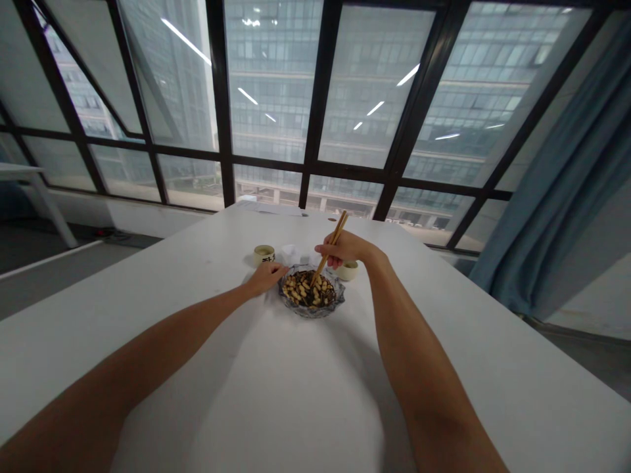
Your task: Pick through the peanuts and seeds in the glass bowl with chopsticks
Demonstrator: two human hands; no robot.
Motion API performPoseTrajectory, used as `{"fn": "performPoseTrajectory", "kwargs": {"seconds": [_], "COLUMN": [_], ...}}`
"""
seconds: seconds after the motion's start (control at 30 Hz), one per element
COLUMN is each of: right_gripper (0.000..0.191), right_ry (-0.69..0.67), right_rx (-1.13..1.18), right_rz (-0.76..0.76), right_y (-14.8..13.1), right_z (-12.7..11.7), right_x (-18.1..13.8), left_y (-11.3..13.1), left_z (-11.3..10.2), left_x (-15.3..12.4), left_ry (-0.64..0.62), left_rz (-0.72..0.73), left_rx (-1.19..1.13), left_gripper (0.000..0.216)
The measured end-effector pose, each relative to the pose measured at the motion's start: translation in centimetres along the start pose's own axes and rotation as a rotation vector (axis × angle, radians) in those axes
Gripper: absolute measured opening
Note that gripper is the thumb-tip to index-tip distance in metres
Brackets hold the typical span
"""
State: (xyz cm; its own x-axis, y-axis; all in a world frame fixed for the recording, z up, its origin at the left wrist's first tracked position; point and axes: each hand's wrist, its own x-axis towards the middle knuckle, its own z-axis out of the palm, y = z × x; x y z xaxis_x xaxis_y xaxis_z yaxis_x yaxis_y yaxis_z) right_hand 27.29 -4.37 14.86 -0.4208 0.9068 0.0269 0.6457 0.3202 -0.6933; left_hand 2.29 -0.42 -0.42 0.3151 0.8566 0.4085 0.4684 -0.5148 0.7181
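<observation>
A clear glass bowl with a wavy rim stands on the white table. Inside it is a mix of pale pieces and dark brown bits. My left hand is at the bowl's left edge, its fingers gripping the rim. A pair of wooden chopsticks is pinched in my right hand, above the bowl's right side. Their tips reach down into the pale and dark pieces. Just behind my left hand is a small cream cup with dark lettering. A second pale cup is partly hidden behind my right hand.
The white table extends toward large dark-framed windows. Crumpled white tissue lies behind the bowl, and white sheets are at the far edge. A blue curtain hangs at right; another white table stands at left.
</observation>
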Motion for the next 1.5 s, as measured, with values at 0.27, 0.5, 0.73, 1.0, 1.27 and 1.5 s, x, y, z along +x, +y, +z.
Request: {"fn": "performPoseTrajectory", "kwargs": {"seconds": [0.27,0.5,0.73,1.0,1.27,1.5], "right_gripper": [0.035,0.038,0.038,0.04,0.043,0.044], "right_ry": [0.053,0.134,0.21,0.242,0.306,0.313], "right_rx": [0.064,0.074,0.08,0.086,0.098,0.076], "right_rz": [-0.016,-0.028,-0.049,-0.092,-0.228,-0.276], "right_y": [0.6,0.9,1.1,0.3,-1.8,-3.7], "right_z": [-1.5,-2.5,-3.5,-3.5,-3.2,-2.8], "right_x": [-0.8,-1.2,-1.8,-2.4,-3.4,-4.5], "left_y": [-0.1,-0.6,-4.3,-7.2,-6.2,-5.5], "left_z": [0.1,-1.9,-3.9,-3.7,-3.7,-3.6], "left_x": [-0.1,0.1,0.8,1.4,1.1,0.8], "left_ry": [0.004,0.431,0.546,0.369,0.395,0.341], "left_rz": [0.026,0.12,-0.005,-0.184,0.022,0.17], "left_rx": [0.033,0.256,0.416,0.152,0.21,0.333], "left_gripper": [0.054,0.024,0.067,0.091,0.085,0.07]}}
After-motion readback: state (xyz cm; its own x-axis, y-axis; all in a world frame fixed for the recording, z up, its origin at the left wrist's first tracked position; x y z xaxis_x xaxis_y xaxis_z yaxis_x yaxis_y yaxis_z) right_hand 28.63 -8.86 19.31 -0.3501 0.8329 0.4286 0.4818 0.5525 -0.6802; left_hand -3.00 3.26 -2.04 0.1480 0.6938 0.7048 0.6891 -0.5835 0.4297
